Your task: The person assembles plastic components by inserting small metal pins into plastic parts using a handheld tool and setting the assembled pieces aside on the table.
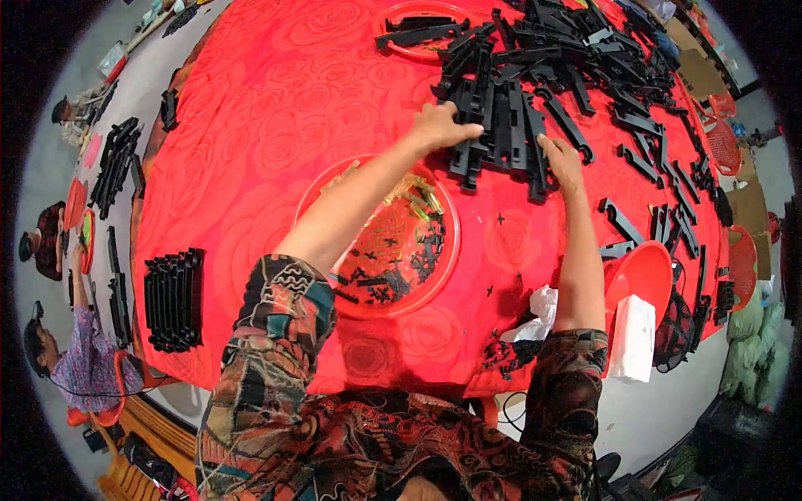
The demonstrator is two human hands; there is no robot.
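Observation:
A row of long black plastic strips (pixel 501 125) lies side by side on the red cloth, between my two hands. My left hand (pixel 441 127) is closed at the row's left side, its thumb laid across a strip and its other fingers partly hidden. At the right side, my right hand (pixel 563 162) grips the outermost strip (pixel 535 150) with its fingertips. Below my left forearm, a round red tray (pixel 452 259) holds small black parts (pixel 388 288) and brass-coloured pieces (pixel 430 199).
A large heap of black strips (pixel 585 50) covers the far right. Another red tray (pixel 388 46) stands beyond my hands. Stacked strips (pixel 174 301) lie at the left. A red bowl (pixel 643 271) and white tissue pack (pixel 633 338) sit near my right forearm. Another person (pixel 88 359) sits far left.

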